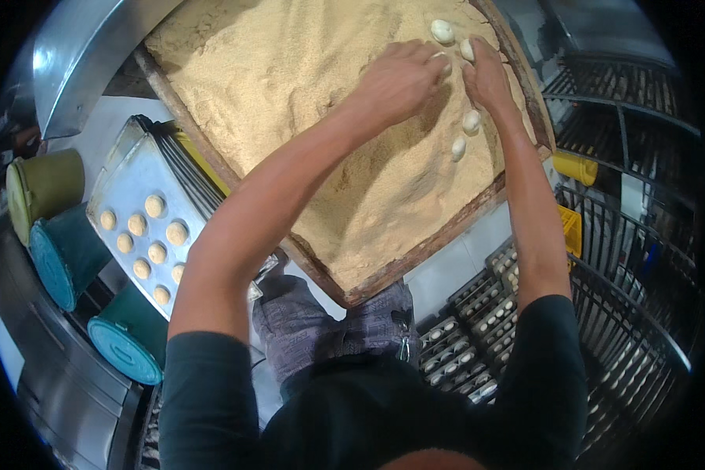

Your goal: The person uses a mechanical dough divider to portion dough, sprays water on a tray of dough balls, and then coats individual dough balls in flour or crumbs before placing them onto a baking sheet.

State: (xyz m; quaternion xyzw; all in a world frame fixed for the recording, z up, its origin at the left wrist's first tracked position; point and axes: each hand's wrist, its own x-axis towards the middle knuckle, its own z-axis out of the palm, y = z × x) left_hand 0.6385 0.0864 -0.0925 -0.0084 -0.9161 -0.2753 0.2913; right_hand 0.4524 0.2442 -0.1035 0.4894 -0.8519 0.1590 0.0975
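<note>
A wooden-framed tray (231, 176) is filled with tan breadcrumb-like crumbs (266, 70). My left hand (403, 82) is over the crumbs with curled fingers, closed on a pale dough ball (445, 64) that is mostly covered. Beside it, my right hand (489, 78) pinches another white dough ball (468, 50) near the tray's right side. One loose dough ball (442, 31) sits just beyond both hands. Two more, a rounder dough ball (471, 121) and a longer dough piece (458, 148), lie on the crumbs nearer to me, left of my right forearm.
Left of the tray, a metal baking sheet (145, 207) bears several crumb-coated balls, atop stacked sheets. Lidded bins (129, 333) stand farther left. Below right are dark trays (458, 345) with rows of pale pieces. Black racks (627, 235) and a yellow crate (570, 231) line the right.
</note>
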